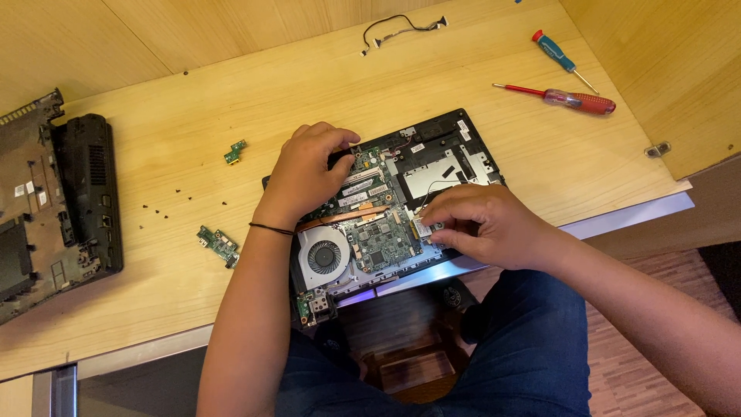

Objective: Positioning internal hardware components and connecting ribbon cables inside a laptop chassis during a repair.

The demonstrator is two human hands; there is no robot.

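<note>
Left hand (309,171) curled, steadying opened laptop (386,208); right hand (478,224) pinches small card (424,228) (fan nearby).

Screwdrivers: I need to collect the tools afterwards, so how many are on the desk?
2: a blue-handled screwdriver at the far right, and a red-handled screwdriver just in front of it. Others may lie out of view.

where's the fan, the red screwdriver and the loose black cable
fan (324,256), head view, on the middle of its round blades
red screwdriver (588,101), head view, on its red handle
loose black cable (402,23), head view, on the curved middle of the wire
</note>
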